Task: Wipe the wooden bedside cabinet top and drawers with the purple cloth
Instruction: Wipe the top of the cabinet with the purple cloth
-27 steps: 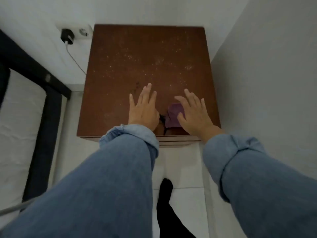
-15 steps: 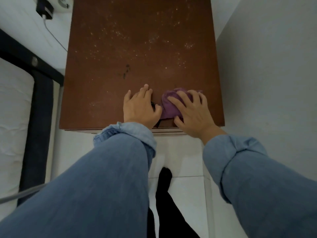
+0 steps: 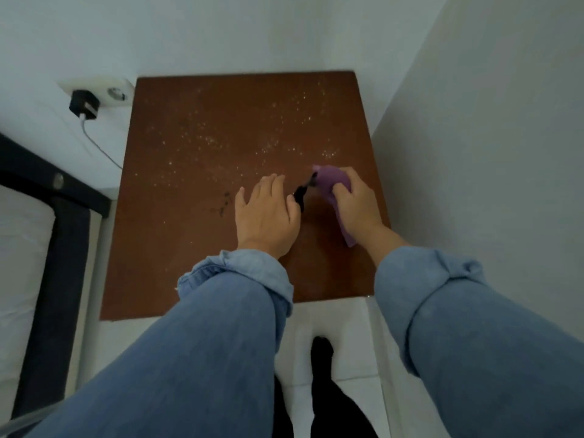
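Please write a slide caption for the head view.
Right hand grips purple cloth on crumb-speckled cabinet top.

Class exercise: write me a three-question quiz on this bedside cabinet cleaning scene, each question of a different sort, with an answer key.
1. True or false: the purple cloth is gripped by the right hand.
2. Multiple choice: the left hand is A) lifted clear of the cabinet top, B) resting on it with fingers fairly straight, C) pulling a drawer.
3. Fill in: pale crumbs are scattered mostly on the ____ half of the top, away from the person.

Key:
1. True.
2. B.
3. Far; a small dark object also lies between the two hands.
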### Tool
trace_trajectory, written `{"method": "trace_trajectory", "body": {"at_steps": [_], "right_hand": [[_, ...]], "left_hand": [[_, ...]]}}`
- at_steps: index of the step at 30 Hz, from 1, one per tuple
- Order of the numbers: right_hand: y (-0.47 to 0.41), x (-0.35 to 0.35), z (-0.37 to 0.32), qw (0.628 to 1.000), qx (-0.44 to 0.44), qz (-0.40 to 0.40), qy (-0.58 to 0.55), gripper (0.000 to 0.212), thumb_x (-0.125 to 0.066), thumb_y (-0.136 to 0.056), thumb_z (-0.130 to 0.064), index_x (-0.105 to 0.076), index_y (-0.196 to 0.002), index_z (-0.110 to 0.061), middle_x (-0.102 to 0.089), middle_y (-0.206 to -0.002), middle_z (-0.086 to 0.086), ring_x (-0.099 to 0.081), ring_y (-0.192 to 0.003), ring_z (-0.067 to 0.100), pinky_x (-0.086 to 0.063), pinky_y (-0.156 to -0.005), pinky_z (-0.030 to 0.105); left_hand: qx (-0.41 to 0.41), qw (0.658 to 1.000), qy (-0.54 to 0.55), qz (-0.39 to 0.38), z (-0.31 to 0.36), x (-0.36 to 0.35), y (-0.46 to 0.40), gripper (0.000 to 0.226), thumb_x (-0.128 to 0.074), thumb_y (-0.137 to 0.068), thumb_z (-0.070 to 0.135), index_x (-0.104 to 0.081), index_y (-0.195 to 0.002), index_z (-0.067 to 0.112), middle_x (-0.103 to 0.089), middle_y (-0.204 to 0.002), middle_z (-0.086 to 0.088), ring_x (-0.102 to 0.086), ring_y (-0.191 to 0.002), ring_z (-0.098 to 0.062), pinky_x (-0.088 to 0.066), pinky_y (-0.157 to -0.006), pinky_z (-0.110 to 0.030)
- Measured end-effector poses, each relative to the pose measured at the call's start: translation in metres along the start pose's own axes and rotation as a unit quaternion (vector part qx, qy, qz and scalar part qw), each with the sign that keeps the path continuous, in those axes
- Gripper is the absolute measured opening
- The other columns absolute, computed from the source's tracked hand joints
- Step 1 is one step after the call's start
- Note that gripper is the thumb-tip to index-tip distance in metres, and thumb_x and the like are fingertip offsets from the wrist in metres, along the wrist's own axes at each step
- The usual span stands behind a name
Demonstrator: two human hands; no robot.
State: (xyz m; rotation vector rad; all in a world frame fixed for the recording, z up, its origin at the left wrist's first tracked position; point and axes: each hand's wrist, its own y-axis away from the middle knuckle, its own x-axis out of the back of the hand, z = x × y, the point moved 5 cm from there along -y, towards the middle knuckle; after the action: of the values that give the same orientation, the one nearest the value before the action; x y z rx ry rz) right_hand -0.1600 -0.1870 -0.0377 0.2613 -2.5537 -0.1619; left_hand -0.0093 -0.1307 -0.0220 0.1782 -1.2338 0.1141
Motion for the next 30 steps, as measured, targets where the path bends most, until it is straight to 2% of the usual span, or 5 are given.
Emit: {"method": "trace_trajectory", "body": {"at_steps": [5,8,16,23,30], "right_hand": [[-0.098,0.018,-0.017,0.999,0.006,0.036,-0.004,0.031,-0.037,-0.08,-0.035,-0.052,-0.107,-0.032,-0.059,-0.092,-0.005,-0.057,-0.085,0.021,-0.04,-0.072,0.029],[-0.161,0.032,-0.03,0.997,0.044,0.065,0.015,0.036,-0.04,-0.076,-0.035,-0.054,-0.109,-0.032,-0.063,-0.099,-0.004,-0.06,-0.095,0.024,-0.046,-0.081,0.035],[-0.295,0.034,-0.045,0.945,0.163,0.06,0.279,0.049,-0.042,-0.087,-0.029,-0.042,-0.135,-0.026,-0.046,-0.135,0.006,-0.04,-0.124,0.03,-0.032,-0.097,0.042],[-0.308,0.001,-0.014,0.9,0.19,0.033,0.39,0.051,-0.043,-0.085,-0.025,-0.042,-0.136,-0.029,-0.043,-0.141,-0.001,-0.038,-0.126,0.028,-0.029,-0.1,0.041],[-0.284,0.003,-0.007,0.912,0.168,0.026,0.374,0.046,-0.043,-0.086,-0.026,-0.046,-0.132,-0.031,-0.044,-0.137,-0.003,-0.038,-0.123,0.027,-0.03,-0.095,0.04]], "left_hand": [[-0.003,1.0,0.011,0.018,0.013,0.001,-0.077,0.047,-0.029,-0.097,0.031,-0.037,-0.14,0.015,-0.038,-0.148,-0.002,-0.029,-0.14,-0.017,-0.015,-0.117,-0.047],[-0.006,0.999,0.022,0.026,0.021,-0.006,-0.129,0.049,-0.028,-0.098,0.032,-0.034,-0.143,0.013,-0.033,-0.152,-0.004,-0.022,-0.143,-0.018,-0.013,-0.118,-0.046],[-0.02,0.999,-0.007,-0.038,0.035,-0.053,-0.228,0.055,-0.022,-0.1,0.028,-0.012,-0.151,0.009,-0.006,-0.161,-0.005,-0.002,-0.147,-0.017,-0.001,-0.12,-0.039],[-0.026,0.998,-0.05,-0.004,0.029,-0.072,-0.225,0.059,-0.025,-0.098,0.026,-0.005,-0.151,0.009,0.002,-0.161,-0.004,0.004,-0.147,-0.016,0.003,-0.119,-0.037],[-0.017,0.998,-0.053,-0.013,0.033,-0.069,-0.227,0.057,-0.027,-0.098,0.025,-0.014,-0.15,0.007,-0.007,-0.16,-0.006,-0.002,-0.147,-0.018,0.003,-0.119,-0.038]]}}
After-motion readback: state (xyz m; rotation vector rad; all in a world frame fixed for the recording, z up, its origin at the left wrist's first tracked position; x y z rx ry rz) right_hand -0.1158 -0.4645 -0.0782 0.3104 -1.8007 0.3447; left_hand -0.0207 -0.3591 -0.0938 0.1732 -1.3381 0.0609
